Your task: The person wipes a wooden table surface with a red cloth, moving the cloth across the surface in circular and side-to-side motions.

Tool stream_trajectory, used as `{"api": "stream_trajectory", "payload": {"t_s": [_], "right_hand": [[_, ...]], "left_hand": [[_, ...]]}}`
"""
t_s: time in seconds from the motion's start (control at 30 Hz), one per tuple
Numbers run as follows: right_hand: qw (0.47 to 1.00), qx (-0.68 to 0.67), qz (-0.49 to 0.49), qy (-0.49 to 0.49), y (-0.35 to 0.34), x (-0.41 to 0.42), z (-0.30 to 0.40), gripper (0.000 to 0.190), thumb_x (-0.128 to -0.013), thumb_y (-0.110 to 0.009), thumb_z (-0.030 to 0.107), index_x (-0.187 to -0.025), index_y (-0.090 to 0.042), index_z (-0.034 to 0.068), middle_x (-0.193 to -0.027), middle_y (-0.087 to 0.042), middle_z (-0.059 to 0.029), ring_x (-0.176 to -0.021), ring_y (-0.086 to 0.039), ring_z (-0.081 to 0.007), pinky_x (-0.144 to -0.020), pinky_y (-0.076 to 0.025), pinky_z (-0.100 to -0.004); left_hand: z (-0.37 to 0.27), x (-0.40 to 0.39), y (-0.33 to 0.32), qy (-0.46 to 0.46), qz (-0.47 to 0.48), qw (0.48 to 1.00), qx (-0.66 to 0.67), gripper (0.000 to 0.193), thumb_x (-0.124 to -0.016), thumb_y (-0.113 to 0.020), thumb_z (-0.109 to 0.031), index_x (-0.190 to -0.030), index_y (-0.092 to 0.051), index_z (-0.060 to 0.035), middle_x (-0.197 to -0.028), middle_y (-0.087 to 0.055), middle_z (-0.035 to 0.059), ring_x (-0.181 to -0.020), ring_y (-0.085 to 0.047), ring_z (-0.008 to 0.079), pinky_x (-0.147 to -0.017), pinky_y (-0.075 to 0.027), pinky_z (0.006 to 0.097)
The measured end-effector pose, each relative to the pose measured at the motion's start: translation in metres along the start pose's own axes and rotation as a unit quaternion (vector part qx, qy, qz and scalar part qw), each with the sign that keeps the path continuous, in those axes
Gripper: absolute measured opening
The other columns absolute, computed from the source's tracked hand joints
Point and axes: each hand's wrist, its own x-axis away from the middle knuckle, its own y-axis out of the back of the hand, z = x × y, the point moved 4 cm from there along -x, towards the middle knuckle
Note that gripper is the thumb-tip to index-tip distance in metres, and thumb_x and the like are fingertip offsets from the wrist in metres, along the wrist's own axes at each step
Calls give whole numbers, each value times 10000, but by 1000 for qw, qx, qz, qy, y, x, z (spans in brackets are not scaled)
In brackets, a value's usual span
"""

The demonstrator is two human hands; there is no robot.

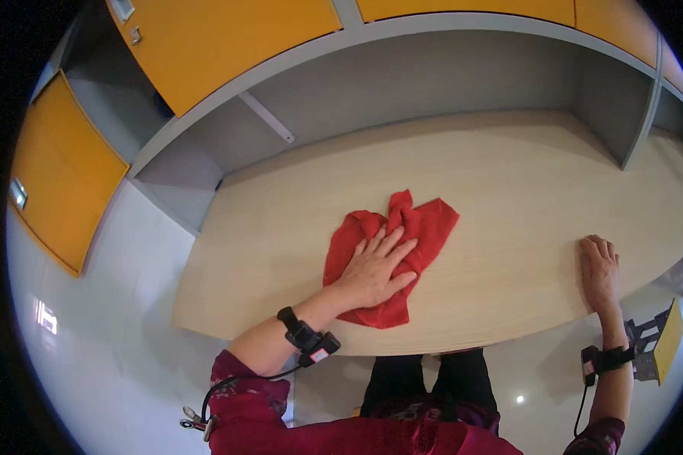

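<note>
A crumpled red cloth (pixel 438 227) lies on the light wood-grain desk top (pixel 506 187), near its middle. My left hand (pixel 375 270) rests palm down on the cloth with its fingers spread, pressing it flat rather than gripping it. Toward the desk's right front part, my right hand (pixel 600 267) rests on the bare wood with its fingers curled and nothing visible in it; its palm side is hidden. Each wrist wears a black strap with a small cabled device.
Grey panels enclose the desk's back, with a divider (pixel 640 122) at the right. Orange cabinet doors (pixel 233 45) hang above. At the left, another orange door (pixel 68 182) stands over the glossy floor (pixel 119 284). A white bracket (pixel 267 116) is on the back panel.
</note>
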Motion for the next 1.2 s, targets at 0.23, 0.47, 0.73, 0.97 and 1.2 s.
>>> {"api": "stream_trajectory", "payload": {"t_s": [0.23, 0.47, 0.73, 0.97, 1.2], "right_hand": [[1000, 11, -6, 0, -3, 3, -2, 272, -820, -514, 92, -1090, -542, 68, -1173, -518, -82, -1121, -452, -289, -919, -366, -416], [1000, -6, 6, 3, 4, 0, 5, 265, -839, -490, 105, -1093, -539, 45, -1173, -515, -105, -1116, -451, -297, -919, -360, -417], [1000, -6, 7, 4, 7, -2, 11, 246, -839, -485, 96, -1069, -545, 32, -1153, -528, -106, -1087, -468, -299, -900, -366, -416], [1000, -3, -8, 12, -1, 0, -5, 277, -803, -526, 109, -1075, -540, 58, -1160, -514, -97, -1086, -461, -302, -890, -368, -432], [1000, -6, -15, 4, -4, 1, -5, 252, -832, -513, 115, -1076, -541, 60, -1163, -514, -95, -1096, -460, -299, -900, -365, -429]], "left_hand": [[1, 6, 3, -1, 15, 1000, 0, 591, -903, -431, -450, -1407, -278, -181, -1480, -164, 150, -1354, -156, 383, -1066, -181, 541], [77, -52, 12, 140, -55, 989, -4, 573, -906, -398, -479, -1394, -312, -191, -1476, -208, 140, -1358, -169, 364, -1071, -169, 538], [53, -70, 7, 153, -36, 987, -30, 625, -896, -393, -497, -1400, -287, -144, -1481, -192, 137, -1361, -162, 353, -1070, -178, 536], [-35, 18, -3, -97, 30, 995, 0, 641, -875, -486, -447, -1414, -265, -178, -1483, -156, 154, -1356, -145, 392, -1054, -182, 576], [62, 46, 9, 106, 17, 994, -20, 630, -855, -530, -414, -1404, -291, -216, -1489, -178, 110, -1364, -162, 355, -1067, -171, 557]]}}
